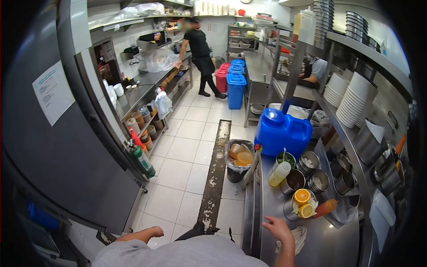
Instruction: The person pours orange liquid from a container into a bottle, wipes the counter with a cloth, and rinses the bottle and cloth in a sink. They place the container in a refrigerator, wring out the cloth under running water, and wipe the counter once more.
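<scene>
My right hand (278, 228) is over the steel counter (324, 249), fingers apart and holding nothing. Close beside it lies a crumpled white cloth (297, 239). Just beyond stands a metal container (290, 209) with a halved orange (302, 196) and a halved lemon (306, 211) on top. A squeeze bottle of yellow liquid (279, 174) and an orange-red sauce bottle (325, 208) are nearby. At my left side, my left hand (154, 232) hangs low over the floor, rounded into a loose fist, with nothing visible in it.
A blue jerrycan (283, 132) stands on the counter's far end. Below it is a lined bin (239, 160) holding used containers. A dark floor strip (212, 182) runs ahead. A fire extinguisher (143, 159) stands left. A person in black (199, 51) stands farther down the aisle near blue bins (235, 89).
</scene>
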Motion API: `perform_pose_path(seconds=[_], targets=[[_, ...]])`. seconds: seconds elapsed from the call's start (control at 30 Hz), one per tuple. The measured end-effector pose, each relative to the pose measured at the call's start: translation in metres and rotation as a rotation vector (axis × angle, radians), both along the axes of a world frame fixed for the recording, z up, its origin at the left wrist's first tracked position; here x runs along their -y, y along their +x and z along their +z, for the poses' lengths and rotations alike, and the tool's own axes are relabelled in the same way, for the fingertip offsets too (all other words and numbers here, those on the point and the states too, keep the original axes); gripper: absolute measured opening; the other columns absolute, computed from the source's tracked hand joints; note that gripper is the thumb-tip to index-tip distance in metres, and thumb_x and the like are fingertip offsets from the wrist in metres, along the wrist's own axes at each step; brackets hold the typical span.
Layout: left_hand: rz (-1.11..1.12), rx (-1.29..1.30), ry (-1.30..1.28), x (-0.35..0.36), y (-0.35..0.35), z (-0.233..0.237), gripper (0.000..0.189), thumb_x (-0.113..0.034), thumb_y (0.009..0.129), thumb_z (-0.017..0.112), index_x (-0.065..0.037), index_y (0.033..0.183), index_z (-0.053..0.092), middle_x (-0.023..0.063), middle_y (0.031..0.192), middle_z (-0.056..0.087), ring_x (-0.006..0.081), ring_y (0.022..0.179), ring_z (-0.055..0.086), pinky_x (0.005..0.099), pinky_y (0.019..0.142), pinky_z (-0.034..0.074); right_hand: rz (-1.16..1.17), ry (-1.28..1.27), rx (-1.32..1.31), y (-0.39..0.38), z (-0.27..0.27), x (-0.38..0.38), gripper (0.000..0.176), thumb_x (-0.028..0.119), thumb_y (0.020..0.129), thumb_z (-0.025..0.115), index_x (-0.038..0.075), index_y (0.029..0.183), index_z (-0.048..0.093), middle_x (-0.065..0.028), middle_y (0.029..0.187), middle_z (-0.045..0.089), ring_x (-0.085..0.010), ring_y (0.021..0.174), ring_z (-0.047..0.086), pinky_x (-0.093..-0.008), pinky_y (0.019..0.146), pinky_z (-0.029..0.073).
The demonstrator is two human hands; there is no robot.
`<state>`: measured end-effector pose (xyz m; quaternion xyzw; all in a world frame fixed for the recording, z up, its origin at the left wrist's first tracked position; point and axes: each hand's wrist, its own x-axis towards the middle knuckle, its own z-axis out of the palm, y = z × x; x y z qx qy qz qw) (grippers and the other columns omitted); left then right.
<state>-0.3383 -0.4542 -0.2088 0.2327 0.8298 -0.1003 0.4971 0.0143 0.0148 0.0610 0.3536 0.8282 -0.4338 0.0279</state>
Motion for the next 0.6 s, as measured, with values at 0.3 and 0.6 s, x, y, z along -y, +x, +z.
perform_pose_path(seconds=[0.3,0.6], targets=[[-0.003,0.234,0.074,0.036,-0.088,-0.061,0.047,-0.034,0.088,0.059,-0.012,0.129,0.058,0.0114,0.103,0.069,0.0262,0.093,0.067,0.0449,0.071,0.055,0.457,-0.076,-0.187,-0.202,0.073,0.049,0.043,0.024,0.089,0.065,0.004,0.126,0.059,-0.0173,0.115,0.066,-0.0267,0.102,0.064,-0.0347,0.087,0.050],[0.183,-0.062,0.421,0.000,-0.259,-0.018,0.043,-0.035,0.081,0.065,-0.010,0.116,0.067,0.0137,0.101,0.070,0.0270,0.090,0.065,0.0387,0.081,0.050,0.277,-0.031,-0.046,-0.427,-0.047,0.019,0.036,0.016,0.087,0.066,0.003,0.120,0.064,-0.0090,0.106,0.070,-0.0156,0.094,0.065,-0.0292,0.084,0.049]])
